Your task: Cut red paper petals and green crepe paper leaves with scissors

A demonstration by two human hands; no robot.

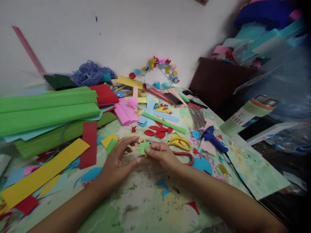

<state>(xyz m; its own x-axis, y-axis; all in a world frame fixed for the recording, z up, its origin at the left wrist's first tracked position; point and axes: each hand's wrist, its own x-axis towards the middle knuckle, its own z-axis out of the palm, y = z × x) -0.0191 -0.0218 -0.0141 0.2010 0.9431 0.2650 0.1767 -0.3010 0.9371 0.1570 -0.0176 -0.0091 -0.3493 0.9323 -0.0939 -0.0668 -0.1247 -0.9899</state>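
A small light green paper square is pinched between the thumb and fingers of my right hand, over the middle of the table. Just left of it, my left hand has its thumb and fingers apart, with nothing between them. Scissors with yellow handles and red handles lie beside my right hand. Red paper petals are spread beyond the hands. Another green piece and a yellow piece lie by my left hand's fingers.
Green crepe rolls, a yellow strip and a red strip fill the left. A blue glue gun with a black cord and a green tumbler are at right. Behind stands a flower wreath against the wall.
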